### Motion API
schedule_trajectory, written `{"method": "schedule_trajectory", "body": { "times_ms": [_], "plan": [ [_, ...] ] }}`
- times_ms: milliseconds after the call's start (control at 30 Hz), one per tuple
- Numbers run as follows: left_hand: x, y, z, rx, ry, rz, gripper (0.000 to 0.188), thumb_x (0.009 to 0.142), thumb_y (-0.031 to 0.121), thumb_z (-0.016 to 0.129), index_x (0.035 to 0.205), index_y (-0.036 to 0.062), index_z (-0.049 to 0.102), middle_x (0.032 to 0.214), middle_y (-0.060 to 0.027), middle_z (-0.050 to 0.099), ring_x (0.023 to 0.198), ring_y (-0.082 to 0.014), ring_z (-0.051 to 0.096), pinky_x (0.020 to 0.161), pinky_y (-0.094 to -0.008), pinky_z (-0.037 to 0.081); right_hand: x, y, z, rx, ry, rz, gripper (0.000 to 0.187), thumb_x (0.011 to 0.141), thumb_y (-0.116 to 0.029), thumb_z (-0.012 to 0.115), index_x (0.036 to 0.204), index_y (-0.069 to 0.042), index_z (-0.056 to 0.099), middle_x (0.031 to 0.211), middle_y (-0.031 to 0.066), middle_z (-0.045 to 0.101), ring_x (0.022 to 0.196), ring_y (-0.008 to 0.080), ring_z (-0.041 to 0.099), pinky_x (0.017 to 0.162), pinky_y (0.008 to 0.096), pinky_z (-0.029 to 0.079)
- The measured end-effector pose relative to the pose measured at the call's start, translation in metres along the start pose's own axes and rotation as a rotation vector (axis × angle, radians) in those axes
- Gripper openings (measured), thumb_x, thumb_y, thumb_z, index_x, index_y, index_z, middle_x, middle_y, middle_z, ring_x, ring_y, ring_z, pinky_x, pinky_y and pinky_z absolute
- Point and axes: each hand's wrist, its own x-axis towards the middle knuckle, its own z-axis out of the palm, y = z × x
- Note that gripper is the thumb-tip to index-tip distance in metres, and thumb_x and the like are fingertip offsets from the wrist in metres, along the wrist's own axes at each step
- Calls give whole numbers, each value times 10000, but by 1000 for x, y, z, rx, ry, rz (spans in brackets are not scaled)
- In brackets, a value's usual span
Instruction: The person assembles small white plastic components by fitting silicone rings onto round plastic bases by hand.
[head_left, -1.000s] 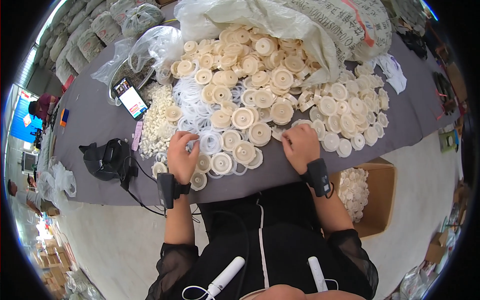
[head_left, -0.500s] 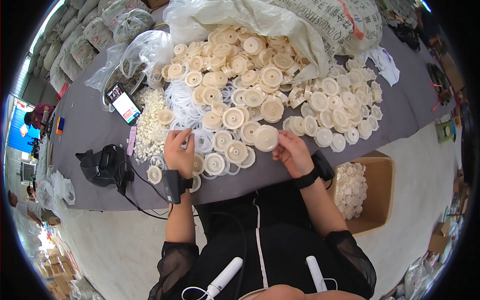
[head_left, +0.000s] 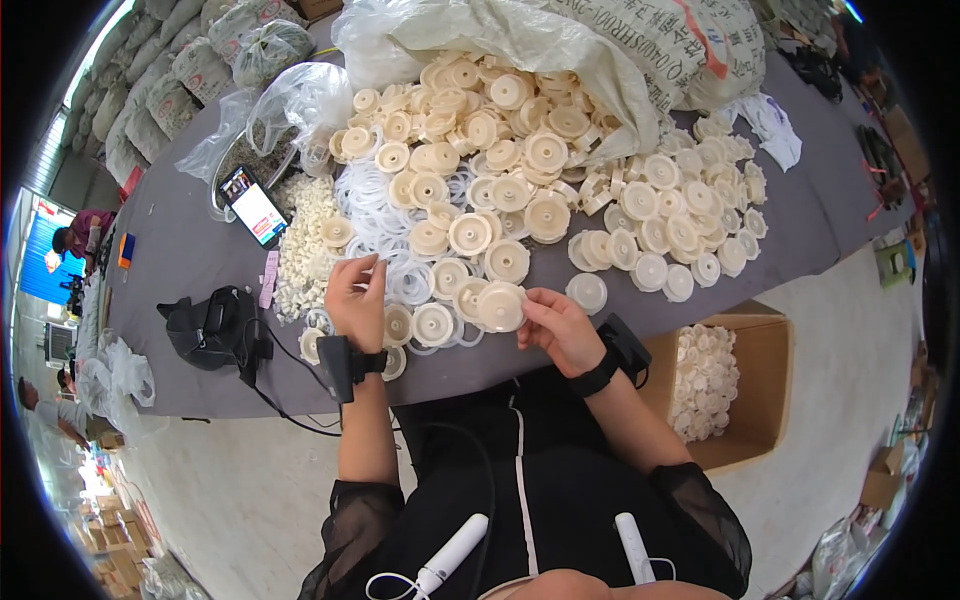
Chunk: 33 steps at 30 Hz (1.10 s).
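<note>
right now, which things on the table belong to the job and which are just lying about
Likely the job:
cream disc in the right hand
loose cream discs
white rings near the left hand
small white pieces

Likely just lying about:
phone
black corded device
white cloth

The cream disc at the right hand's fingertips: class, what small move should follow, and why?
Probably guide the cream disc a little left, toward the left hand. The right hand pinches only its right edge, leaving the left edge free, and the left hand is beside the white rings. Whether the left fingers hold anything is unclear.
</note>
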Motion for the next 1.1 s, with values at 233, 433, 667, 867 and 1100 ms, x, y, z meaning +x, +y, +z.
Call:
{"method": "schedule_trajectory", "body": {
  "times_ms": [233, 433, 667, 867, 1100],
  "plan": [
    [-14, 29, -1, -456, 86, -161, 77, 691, -17, 621, 719, 18, 558, 664, -31, 546, 486, -65, 469, 441, -181, 355, 7, 12, 9, 21, -9, -60, 154, 812, -165, 531, 905, -46, 502, 752, 30, 549, 636, 108, 543, 598, 250, 463],
    [-46, 51, 15, -1071, -386, -527, 59, 730, 5, 589, 689, 18, 550, 652, -65, 581, 441, -69, 459, 414, -175, 345, 12, 18, 20, 128, -12, -64, 124, 830, -156, 495, 893, -49, 496, 763, 32, 552, 660, 114, 549, 628, 268, 471],
    [-51, 48, 26, -890, -325, -413, 89, 723, 13, 617, 672, 31, 547, 684, -6, 534, 559, -42, 471, 506, -172, 368, 10, 15, 16, 207, -108, -84, 141, 842, -147, 462, 923, -35, 492, 826, 63, 560, 716, 148, 557, 670, 296, 464],
    [-52, 54, 28, -990, -360, -471, 81, 743, 15, 591, 697, 28, 525, 990, -123, 555, 789, -104, 531, 704, -219, 419, 6, 17, 17, 13, -65, -148, 130, 841, -148, 473, 905, -36, 493, 772, 49, 562, 662, 125, 549, 625, 268, 466],
    [-57, 52, 28, -1365, -417, -681, 53, 771, 27, 540, 737, 34, 501, 1042, -159, 535, 849, -158, 539, 755, -274, 426, 3, 16, 19, 188, -177, -186, 140, 841, -162, 484, 891, -34, 509, 764, 41, 562, 616, 122, 538, 559, 252, 453]
  ]
}}
